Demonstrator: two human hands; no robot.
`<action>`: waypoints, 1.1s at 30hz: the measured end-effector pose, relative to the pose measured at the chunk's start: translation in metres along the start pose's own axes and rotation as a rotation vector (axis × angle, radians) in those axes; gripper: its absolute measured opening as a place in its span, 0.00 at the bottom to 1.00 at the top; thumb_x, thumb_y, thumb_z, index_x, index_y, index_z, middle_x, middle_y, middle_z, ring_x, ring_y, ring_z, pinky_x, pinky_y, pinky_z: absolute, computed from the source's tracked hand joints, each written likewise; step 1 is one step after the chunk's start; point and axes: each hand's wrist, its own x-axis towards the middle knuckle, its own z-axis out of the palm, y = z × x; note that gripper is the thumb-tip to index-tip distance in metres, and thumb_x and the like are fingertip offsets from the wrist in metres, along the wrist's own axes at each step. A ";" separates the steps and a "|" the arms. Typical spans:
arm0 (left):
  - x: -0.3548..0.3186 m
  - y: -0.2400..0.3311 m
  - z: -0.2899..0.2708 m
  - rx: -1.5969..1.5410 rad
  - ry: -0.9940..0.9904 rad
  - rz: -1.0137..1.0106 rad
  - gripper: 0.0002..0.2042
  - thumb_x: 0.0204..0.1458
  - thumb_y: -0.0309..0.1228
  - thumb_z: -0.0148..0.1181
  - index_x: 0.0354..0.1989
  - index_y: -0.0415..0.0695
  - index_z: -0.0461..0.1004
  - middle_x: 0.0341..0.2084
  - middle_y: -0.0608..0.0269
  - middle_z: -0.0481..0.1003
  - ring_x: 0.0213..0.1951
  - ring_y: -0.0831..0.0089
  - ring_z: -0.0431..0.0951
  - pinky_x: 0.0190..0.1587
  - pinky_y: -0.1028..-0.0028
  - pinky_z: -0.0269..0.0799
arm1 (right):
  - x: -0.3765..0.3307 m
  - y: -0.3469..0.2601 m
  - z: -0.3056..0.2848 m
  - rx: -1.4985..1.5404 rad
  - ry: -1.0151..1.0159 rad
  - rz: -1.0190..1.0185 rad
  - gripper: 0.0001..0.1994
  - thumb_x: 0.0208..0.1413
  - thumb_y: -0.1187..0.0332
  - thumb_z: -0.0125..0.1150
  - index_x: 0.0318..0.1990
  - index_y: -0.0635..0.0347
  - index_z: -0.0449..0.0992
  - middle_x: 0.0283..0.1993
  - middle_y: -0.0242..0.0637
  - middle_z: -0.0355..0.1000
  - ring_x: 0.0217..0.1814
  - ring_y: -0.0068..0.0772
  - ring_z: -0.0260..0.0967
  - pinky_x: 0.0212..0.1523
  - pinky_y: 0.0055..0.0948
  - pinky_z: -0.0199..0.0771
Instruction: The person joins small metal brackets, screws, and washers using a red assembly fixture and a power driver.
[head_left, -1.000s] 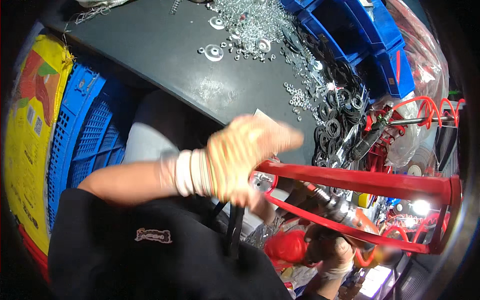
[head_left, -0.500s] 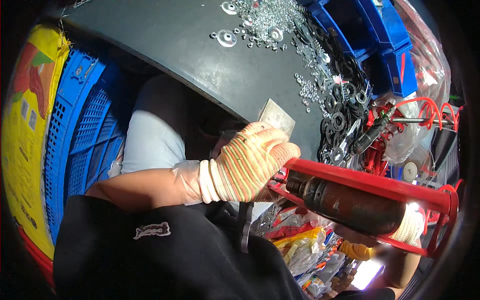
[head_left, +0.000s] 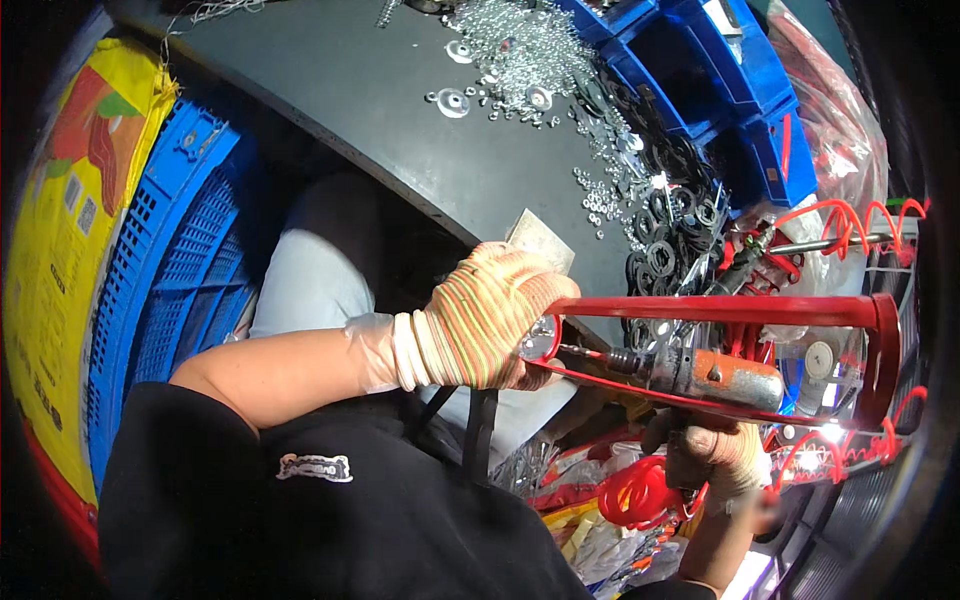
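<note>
My left hand (head_left: 495,315), in a striped knit glove, is closed around the left end of a long red metal frame (head_left: 720,310). A round silver part ringed in red (head_left: 540,338) sits at that end, below its fingers. My right hand (head_left: 715,455), also gloved, grips the handle of a power driver (head_left: 735,380) with a worn orange and metal body. The driver lies between the frame's bars, its thin bit pointing left toward the round part. Whether the bit touches anything is unclear. A metal plate (head_left: 540,242) shows just beyond my left hand, at the table's edge.
The dark table (head_left: 400,130) bears a heap of small nuts (head_left: 520,50) and black rings (head_left: 665,245). Blue bins (head_left: 690,70) stand at the far right. Red coiled hoses (head_left: 850,222) hang right. A blue crate (head_left: 185,240) and yellow sack (head_left: 75,250) stand left.
The red frame has turned closer to level and shifted slightly left. My right hand has come left into fuller view with the driver, whose body has tilted nearer level.
</note>
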 end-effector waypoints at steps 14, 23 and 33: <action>0.001 -0.006 -0.002 -0.105 -0.079 -0.040 0.27 0.30 0.38 0.63 0.44 0.45 0.72 0.37 0.57 0.73 0.42 0.57 0.74 0.45 0.60 0.67 | 0.036 -0.037 0.028 -0.206 -0.289 0.230 0.24 0.39 0.62 0.71 0.41 0.69 0.74 0.25 0.38 0.71 0.17 0.21 0.62 0.17 0.23 0.58; 0.000 -0.007 0.000 -0.109 -0.068 -0.030 0.27 0.31 0.42 0.67 0.43 0.46 0.72 0.36 0.59 0.73 0.42 0.58 0.74 0.45 0.60 0.67 | 0.044 -0.032 0.017 -0.370 -0.258 0.209 0.22 0.41 0.63 0.69 0.42 0.67 0.74 0.27 0.38 0.72 0.21 0.23 0.65 0.21 0.25 0.61; 0.000 -0.006 0.001 -0.106 -0.075 -0.042 0.29 0.38 0.55 0.64 0.44 0.46 0.72 0.37 0.57 0.72 0.42 0.57 0.73 0.47 0.59 0.64 | 0.054 -0.032 0.001 -0.565 -0.191 0.208 0.20 0.43 0.65 0.67 0.44 0.66 0.74 0.29 0.39 0.73 0.25 0.25 0.67 0.26 0.27 0.65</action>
